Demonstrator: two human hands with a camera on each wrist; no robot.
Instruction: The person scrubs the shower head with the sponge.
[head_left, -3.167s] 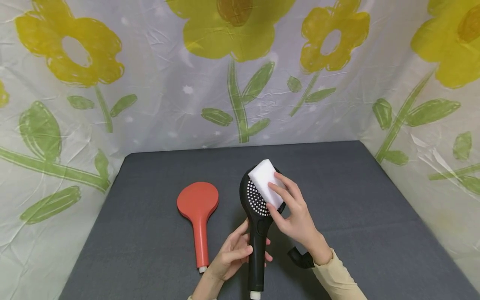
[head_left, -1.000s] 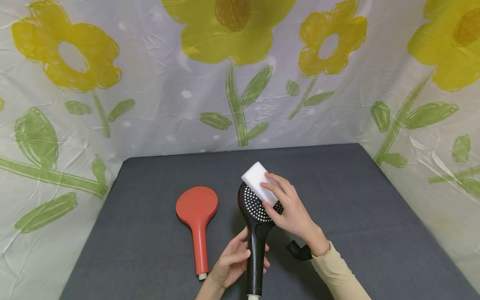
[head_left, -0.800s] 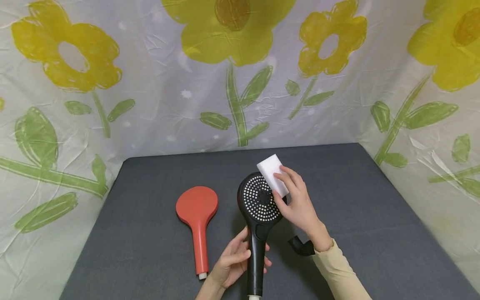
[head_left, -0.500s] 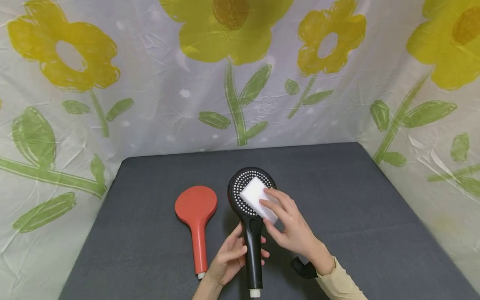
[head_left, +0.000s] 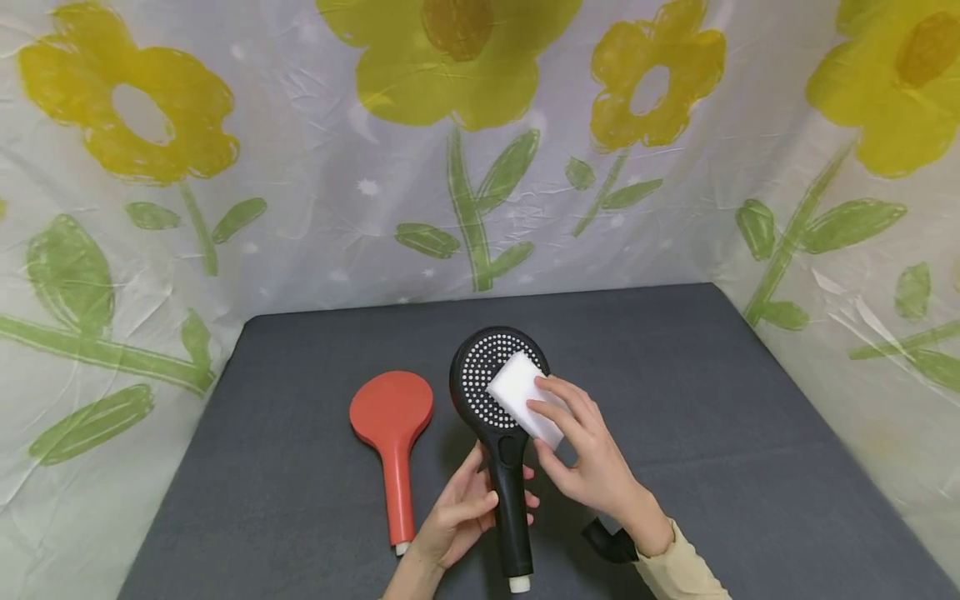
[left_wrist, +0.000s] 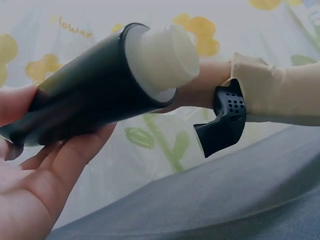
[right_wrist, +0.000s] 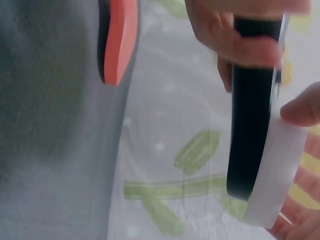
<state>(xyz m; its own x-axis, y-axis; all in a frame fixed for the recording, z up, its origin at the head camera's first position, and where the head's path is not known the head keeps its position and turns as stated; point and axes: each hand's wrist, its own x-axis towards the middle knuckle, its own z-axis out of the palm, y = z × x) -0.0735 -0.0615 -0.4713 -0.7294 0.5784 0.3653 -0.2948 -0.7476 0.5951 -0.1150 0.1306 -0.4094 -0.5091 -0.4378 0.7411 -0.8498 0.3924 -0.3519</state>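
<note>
A black shower head with a face of white nozzles is held above the table, its pale threaded end pointing toward me. My left hand grips its handle, thumb in front and fingers behind. Between thumb and fingertips, my right hand pinches a white sponge block, which lies against the lower right of the nozzle face. The right wrist view shows the sponge flat along the shower head's face. A red shower head rests face down on the table, left of my hands.
A dark grey cloth covers the table. Hanging fabric printed with yellow flowers encloses its back and sides. A black curved mount sits on my right wrist, beside the beige sleeve.
The sponge has moved over the nozzle face, from the upper part to the right edge, then down to the lower right. The black shower head has shifted slightly left and tilted.
</note>
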